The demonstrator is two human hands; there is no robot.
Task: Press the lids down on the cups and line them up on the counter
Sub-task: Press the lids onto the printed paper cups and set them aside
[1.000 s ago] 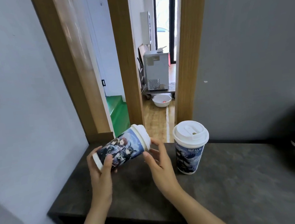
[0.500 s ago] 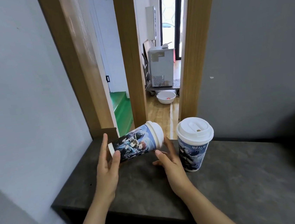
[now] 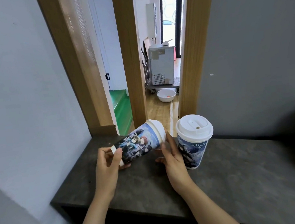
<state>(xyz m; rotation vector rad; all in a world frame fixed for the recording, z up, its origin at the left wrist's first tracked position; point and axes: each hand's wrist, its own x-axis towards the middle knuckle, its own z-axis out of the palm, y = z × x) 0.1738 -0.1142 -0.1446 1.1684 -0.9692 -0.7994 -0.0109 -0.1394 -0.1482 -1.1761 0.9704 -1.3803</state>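
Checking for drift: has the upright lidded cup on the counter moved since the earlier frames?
No. The upright cup keeps its spot below the right door post; only the camera shifted.

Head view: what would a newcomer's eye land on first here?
The tilted printed cup, held nearly sideways above the dark counter: the left hand grips its base, the right hand is at its lidded end. Just right of it a second lidded cup stands upright.
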